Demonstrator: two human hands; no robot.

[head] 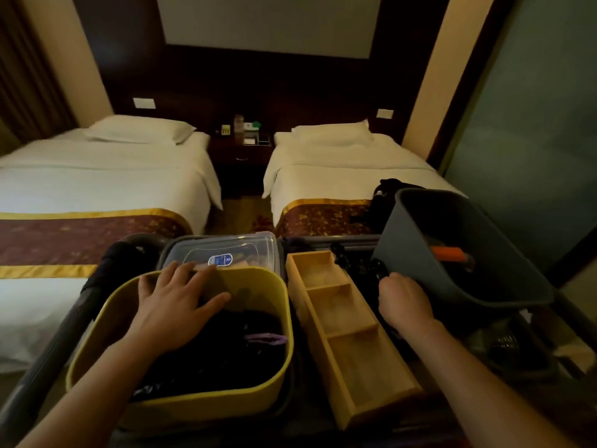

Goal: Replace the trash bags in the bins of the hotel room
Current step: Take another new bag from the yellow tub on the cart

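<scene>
Left hand (176, 299) lies flat and released, fingers spread, over the far rim of the yellow bin (200, 404) at the left end of the cart, with the palm above the dark crumpled plastic (226, 357) that fills the bin's bottom; these are probably trash bags, though the dim light leaves that uncertain. Just past the fingertips stands a clear lidded box (223, 253). To the right a long wooden tray (352, 347) runs from the near edge of the cart toward the far edge, and lies between the two bins. Right of it, the right hand (403, 302) is clenched at the near corner of the grey bin (458, 286) and seems to grasp its rim; the bin is tipped, mouth toward the person, and shows bare grey wall and something orange inside. The dark plastic lies straight below the left hand, which is the nearer one, so a bag lifted there would likely have to cross the tray rightward to reach the grey bin.
</scene>
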